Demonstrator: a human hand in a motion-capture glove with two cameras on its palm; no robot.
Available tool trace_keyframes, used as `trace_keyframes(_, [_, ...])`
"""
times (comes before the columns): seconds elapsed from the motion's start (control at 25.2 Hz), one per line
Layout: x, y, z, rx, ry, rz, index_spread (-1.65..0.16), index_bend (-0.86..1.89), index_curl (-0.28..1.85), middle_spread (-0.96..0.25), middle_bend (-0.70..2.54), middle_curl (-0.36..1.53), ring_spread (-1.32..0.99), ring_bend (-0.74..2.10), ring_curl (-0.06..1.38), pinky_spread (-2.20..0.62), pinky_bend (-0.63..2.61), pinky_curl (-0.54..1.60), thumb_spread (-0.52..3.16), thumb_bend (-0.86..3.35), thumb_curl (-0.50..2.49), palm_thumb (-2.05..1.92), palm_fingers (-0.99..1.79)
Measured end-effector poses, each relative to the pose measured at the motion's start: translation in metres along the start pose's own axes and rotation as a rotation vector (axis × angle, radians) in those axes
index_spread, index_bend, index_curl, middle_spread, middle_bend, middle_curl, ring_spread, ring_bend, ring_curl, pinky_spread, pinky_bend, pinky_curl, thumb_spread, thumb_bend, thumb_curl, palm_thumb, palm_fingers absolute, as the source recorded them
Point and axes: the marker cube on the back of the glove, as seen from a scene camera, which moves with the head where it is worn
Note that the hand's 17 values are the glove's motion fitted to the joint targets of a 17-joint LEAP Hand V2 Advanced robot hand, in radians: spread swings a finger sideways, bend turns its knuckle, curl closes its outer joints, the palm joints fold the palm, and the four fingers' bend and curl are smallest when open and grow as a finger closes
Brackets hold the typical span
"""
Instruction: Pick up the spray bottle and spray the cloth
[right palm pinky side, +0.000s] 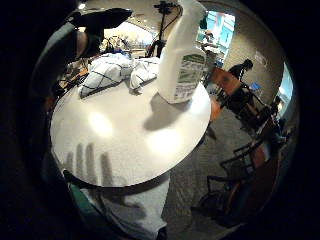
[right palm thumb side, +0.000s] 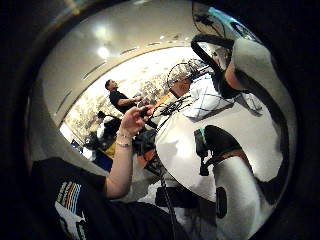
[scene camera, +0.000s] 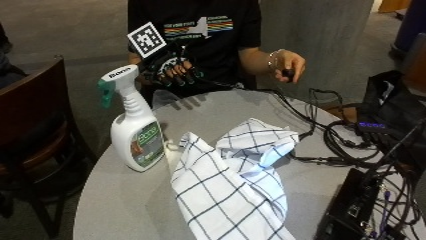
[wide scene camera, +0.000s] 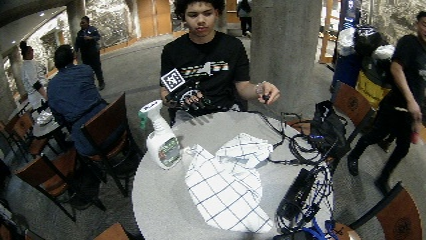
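- Outside view: a white plastic spray bottle with a green trigger and a green label (scene camera: 136, 131) stands upright on the round grey table (scene camera: 120, 205), near the table's edge.
- The black-gloved right hand (scene camera: 171, 70) hangs in the air over the table's rim on the person's side, behind the spray bottle and apart from it. Its fingers (scene camera: 180, 76) point downwards, spread and only lightly bent, and they hold nothing.
- A white cloth with a dark blue grid pattern (scene camera: 229, 182) lies crumpled on the table just beside the spray bottle, on the side away from the wooden chair (scene camera: 33, 125).
- The bare left hand (scene camera: 287, 65) is raised beyond the cloth, closed around a small dark object. Black cables (scene camera: 333, 135) lie on the table farther from the bottle than the cloth.
- Wide outside view: the spray bottle (wide scene camera: 162, 142) stands between the gloved hand (wide scene camera: 187, 99) and the near side of the table, with the cloth (wide scene camera: 226, 185) next to it.
- Little finger side palm view: the spray bottle (right palm pinky side: 181, 60) stands on the table (right palm pinky side: 125, 145) with the cloth (right palm pinky side: 115, 70) beside it. A shadow of spread fingers falls on the tabletop, well apart from the bottle.
- Thumb side palm view: the cloth (right palm thumb side: 205, 97) lies on the table; the bottle cannot be made out here.
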Motion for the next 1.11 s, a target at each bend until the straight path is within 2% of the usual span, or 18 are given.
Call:
trace_keyframes(0.32, [0.010,-0.004,-0.011,-0.031,0.062,0.040,-0.21,0.38,0.25,-0.07,0.40,0.22,-0.10,0.35,0.21,0.14,0.14,0.12,0.66,0.35,0.21,0.68,0.97])
trace_keyframes(0.52, [0.011,0.001,-0.022,-0.132,0.067,0.104,-0.24,0.35,0.29,-0.08,0.39,0.26,-0.11,0.34,0.24,0.16,0.14,0.14,0.78,0.31,0.24,0.70,0.95])
trace_keyframes(0.91, [0.021,-0.011,-0.018,-0.017,0.050,0.142,-0.29,0.15,0.29,-0.08,0.37,0.31,-0.11,0.37,0.29,0.20,0.16,0.17,0.92,0.21,0.28,0.71,0.85])
trace_keyframes(1.11, [0.031,-0.009,-0.019,-0.001,-0.049,0.285,-0.31,0.13,0.29,-0.08,0.35,0.32,-0.10,0.37,0.30,0.20,0.18,0.19,0.95,0.16,0.30,0.71,0.83])
